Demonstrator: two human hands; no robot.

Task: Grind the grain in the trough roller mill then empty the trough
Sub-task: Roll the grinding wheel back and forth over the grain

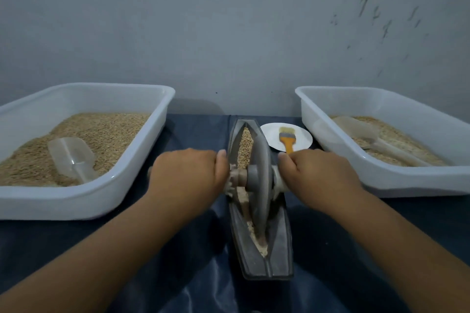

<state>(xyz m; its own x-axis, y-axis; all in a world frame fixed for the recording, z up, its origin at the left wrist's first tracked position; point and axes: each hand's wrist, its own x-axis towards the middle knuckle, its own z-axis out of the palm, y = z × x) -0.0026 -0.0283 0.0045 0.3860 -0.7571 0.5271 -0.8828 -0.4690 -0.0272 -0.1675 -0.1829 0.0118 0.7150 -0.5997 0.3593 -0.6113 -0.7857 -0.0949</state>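
**Trough mill, grinding position**

Dark-clothed bench (pixel 356 249) is occupied centrally by the trough (pixel 277 256) (grain (pixel 245 146) inside). Axle handles of the wheel (pixel 260 173) are gripped by left hand (pixel 188 175) and right hand (pixel 320 175), fingers curled round.

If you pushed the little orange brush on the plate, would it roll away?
Probably not. The brush looks flat, with a wide bristle head, so it would likely slide, not roll. It seems small and light, and the plate under it looks smooth, so a push might skid it off the edge.
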